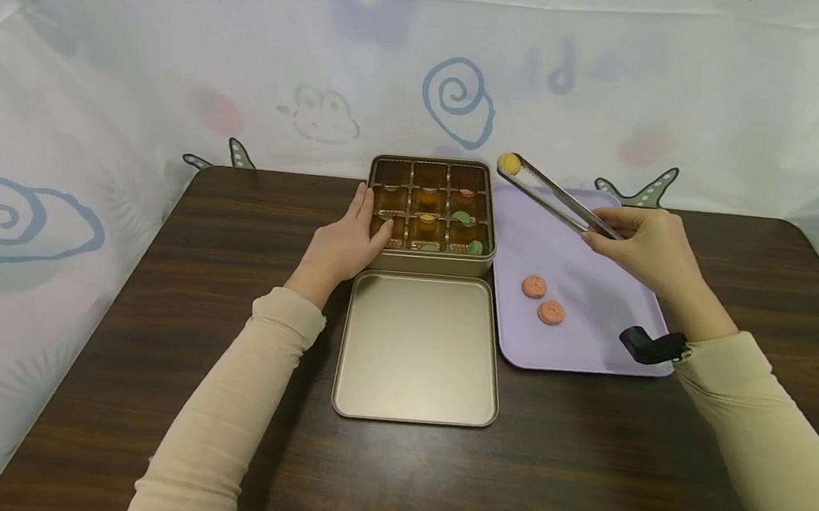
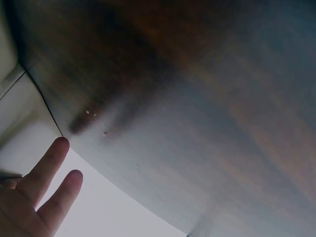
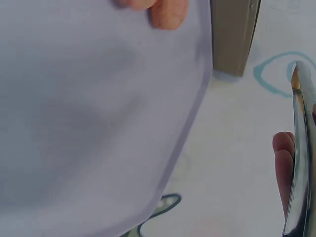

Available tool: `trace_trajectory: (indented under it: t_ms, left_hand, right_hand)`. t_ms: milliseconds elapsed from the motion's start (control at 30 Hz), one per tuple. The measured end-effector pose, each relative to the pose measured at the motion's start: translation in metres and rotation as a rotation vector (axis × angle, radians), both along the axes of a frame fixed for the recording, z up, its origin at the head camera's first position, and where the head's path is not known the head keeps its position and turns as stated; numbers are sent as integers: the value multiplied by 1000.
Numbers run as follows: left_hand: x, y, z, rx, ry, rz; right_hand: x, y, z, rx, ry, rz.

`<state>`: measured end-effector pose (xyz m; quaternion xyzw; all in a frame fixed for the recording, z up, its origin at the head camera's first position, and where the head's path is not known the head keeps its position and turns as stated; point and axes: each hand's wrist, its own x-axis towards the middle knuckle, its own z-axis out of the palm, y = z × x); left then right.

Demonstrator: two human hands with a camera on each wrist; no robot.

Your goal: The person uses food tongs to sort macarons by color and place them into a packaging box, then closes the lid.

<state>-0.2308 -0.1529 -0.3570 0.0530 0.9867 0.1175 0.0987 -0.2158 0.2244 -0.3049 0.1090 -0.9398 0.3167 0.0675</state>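
Observation:
My right hand (image 1: 644, 246) grips metal tongs (image 1: 565, 201), whose tips hold a small yellow macaron (image 1: 509, 164) in the air near the back right corner of a gold tin (image 1: 432, 264). In the right wrist view the tongs (image 3: 300, 173) run up the right edge, with fingertips beside them. Against the tin's left side rests my left hand (image 1: 341, 242), fingers straight. The tin's insert is divided into several compartments; some show green, yellow or reddish pieces, partly hidden by the dividers. The left wrist view shows two extended fingers (image 2: 61, 197).
Right of the tin lies a lilac tray (image 1: 590, 346) bearing two pinkish-orange macarons (image 1: 552, 312). A flat gold lid (image 1: 419, 348) lies directly in front of the tin on the dark wooden table (image 1: 392, 479). A patterned white cloth (image 1: 252, 51) hangs behind the table.

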Motion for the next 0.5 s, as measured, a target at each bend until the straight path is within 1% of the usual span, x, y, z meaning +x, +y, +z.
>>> trace_trajectory:
  t_ms: [167,333,500]
  left_hand:
    - [0,0,0,-5,1,2]
    - [0,0,0,2,0,-1]
    - [0,0,-1,5,-3,1]
  right_hand:
    - [-7,-19,2,-30,-38,15]
    - [-12,-40,0,-52,-44,46]
    - [-21,-62,-3,-37,-61,88]
